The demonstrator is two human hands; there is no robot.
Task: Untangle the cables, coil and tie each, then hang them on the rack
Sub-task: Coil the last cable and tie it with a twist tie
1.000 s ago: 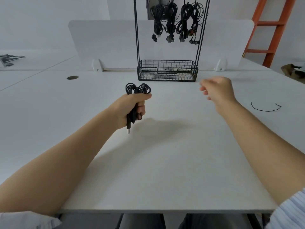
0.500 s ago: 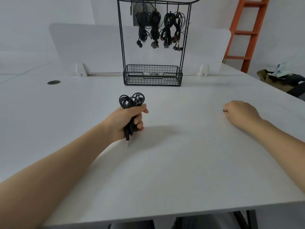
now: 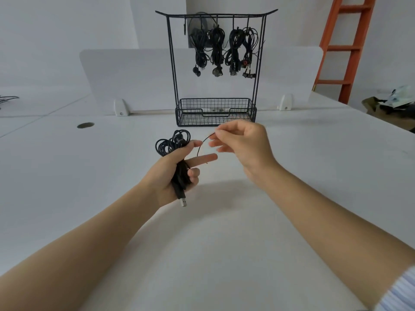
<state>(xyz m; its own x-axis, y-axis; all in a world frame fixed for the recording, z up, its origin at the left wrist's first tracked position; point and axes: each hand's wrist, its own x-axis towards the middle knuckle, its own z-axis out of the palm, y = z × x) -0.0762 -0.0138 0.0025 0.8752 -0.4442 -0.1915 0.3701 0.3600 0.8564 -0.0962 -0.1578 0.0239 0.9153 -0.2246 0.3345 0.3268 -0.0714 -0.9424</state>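
Coiled cable gripped in left hand; right hand pinches twist tie.

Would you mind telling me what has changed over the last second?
The right hand reached right, picked the thin black tie off the table and brought it beside the coiled cable. The left hand kept gripping that cable; the rack is unchanged.

Your tabletop looks smooth, matt white. At top centre, the rack is thin black wire with a mesh basket. The cable looks like matt black rubber, its plug tipped in shiny metal.
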